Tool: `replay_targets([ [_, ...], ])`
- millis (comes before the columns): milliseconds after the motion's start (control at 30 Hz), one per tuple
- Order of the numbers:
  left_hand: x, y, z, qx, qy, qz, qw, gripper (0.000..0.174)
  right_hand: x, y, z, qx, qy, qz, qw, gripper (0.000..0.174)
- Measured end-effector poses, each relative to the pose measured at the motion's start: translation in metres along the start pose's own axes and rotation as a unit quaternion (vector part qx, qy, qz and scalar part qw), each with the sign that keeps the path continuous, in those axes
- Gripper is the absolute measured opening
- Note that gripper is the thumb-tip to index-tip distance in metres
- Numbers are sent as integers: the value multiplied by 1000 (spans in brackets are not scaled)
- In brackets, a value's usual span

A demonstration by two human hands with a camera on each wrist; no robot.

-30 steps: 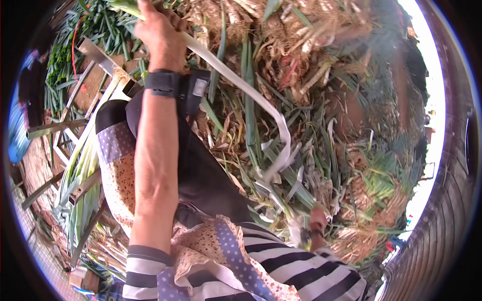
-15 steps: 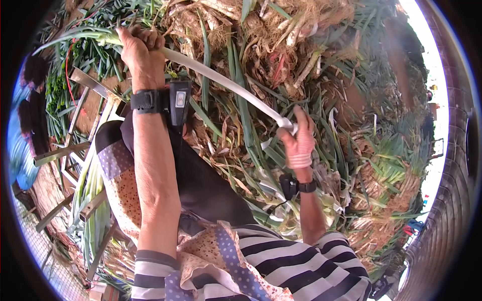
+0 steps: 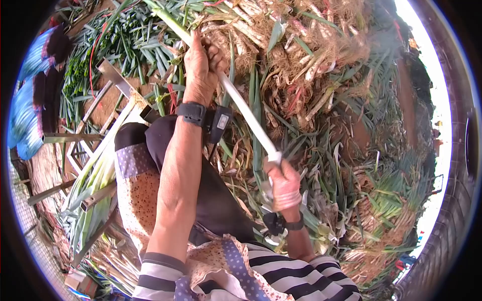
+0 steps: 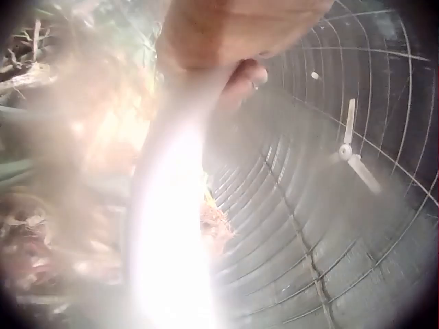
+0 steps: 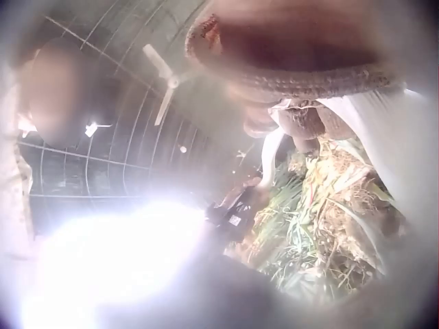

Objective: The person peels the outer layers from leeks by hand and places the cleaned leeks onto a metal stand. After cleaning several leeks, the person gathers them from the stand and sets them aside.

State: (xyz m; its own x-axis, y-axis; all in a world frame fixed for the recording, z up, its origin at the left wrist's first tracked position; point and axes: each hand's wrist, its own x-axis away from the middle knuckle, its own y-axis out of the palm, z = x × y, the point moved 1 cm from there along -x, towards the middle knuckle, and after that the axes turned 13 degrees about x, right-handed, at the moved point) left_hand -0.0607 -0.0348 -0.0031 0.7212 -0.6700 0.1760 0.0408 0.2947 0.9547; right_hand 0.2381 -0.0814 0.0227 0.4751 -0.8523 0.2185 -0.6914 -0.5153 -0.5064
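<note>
In the head view a long green onion (image 3: 246, 108) slants down from upper left, its green leaves at the top and its white shank lower right. My left hand (image 3: 201, 62) grips it near where green turns to white. At the white lower end, my right hand (image 3: 284, 183) has its fingers curled round it, and a pale strip of skin (image 3: 267, 186) hangs beside the thumb. A pinkish band wraps the right palm. The right wrist view shows the curled fingers (image 5: 302, 123) and white skin trailing from them; in the left wrist view the white shank (image 4: 175, 253) is overexposed.
Piled onions with dry roots (image 3: 311, 60) lie ahead, with loose leaves and peelings (image 3: 321, 175) below. A metal frame (image 3: 118, 80) at left bears more onions (image 3: 95, 185). Cut green tops (image 3: 125, 47) lie at upper left. Clothed knees (image 3: 150, 138) are close to the left arm.
My right hand has come up from low right, reached the onion's white end and now grips it, drawn nearer the body. The left hand keeps its grip; the loose strip seen swinging earlier is gone.
</note>
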Motion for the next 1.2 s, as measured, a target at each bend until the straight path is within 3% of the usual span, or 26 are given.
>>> replay_targets([
  [67,1,-6,-1,3,-8,-12,1000,35,21,-6,-5,164,-107,-4,981,10],
  [100,2,-7,-6,-20,2,24,1000,35,33,-13,-17,147,-9,-32,989,12],
  [167,-6,-2,3,-59,92,123,986,37,57,-40,4,296,-100,15,950,14],
  [200,-22,-7,11,-36,128,114,985,38,69,-55,17,263,13,43,964,14],
  [233,-29,-9,19,-1,95,37,995,38,81,-71,28,227,131,71,963,15],
  [267,-29,-15,17,-7,86,5,996,36,81,-84,37,307,119,101,939,26],
  [300,-30,-16,14,-16,74,-31,997,35,75,-94,48,384,149,74,908,47],
  [367,-21,-6,1,-40,104,4,994,36,62,-107,73,646,59,1,761,69],
  [400,-7,11,-3,-63,122,63,988,37,53,-110,69,650,53,6,758,69],
  [467,-2,11,-6,-63,132,49,988,39,29,-103,56,552,23,98,828,76],
  [533,5,15,-12,-84,142,38,986,38,8,-81,25,485,-96,175,852,75],
  [567,13,24,-15,-95,143,89,981,37,-4,-67,12,446,-160,195,859,75],
  [633,29,25,-34,-89,95,69,989,35,-42,-20,-16,489,-231,166,825,70],
  [667,43,32,-36,-111,97,65,987,33,-57,-9,-3,483,-253,156,824,61],
  [700,43,24,-43,-100,78,66,990,32,-67,1,11,391,-85,66,914,46],
  [733,41,18,-43,-113,87,66,988,32,-64,6,10,426,-89,59,899,42],
  [767,52,30,-23,-75,31,47,996,32,-59,13,11,459,-95,51,882,38],
  [833,51,40,11,-31,48,73,996,33,-25,8,8,352,-52,-2,935,36],
  [900,42,29,36,21,50,42,998,32,-2,-10,23,297,-74,-65,950,32],
  [967,24,12,60,160,68,3,985,34,14,-25,16,226,-68,-95,967,27],
  [1033,21,13,82,243,75,4,967,39,19,-32,32,156,45,-116,980,23],
  [1100,41,20,78,226,63,48,971,30,20,-23,15,53,104,-82,990,14],
  [1133,60,25,67,131,59,-4,990,29,11,-20,19,149,54,-49,986,18],
  [1167,79,28,53,33,55,-51,997,29,3,-16,9,149,39,-54,987,18],
  [1200,98,29,38,24,26,-84,996,30,-3,-11,-6,201,-3,-51,978,21],
])
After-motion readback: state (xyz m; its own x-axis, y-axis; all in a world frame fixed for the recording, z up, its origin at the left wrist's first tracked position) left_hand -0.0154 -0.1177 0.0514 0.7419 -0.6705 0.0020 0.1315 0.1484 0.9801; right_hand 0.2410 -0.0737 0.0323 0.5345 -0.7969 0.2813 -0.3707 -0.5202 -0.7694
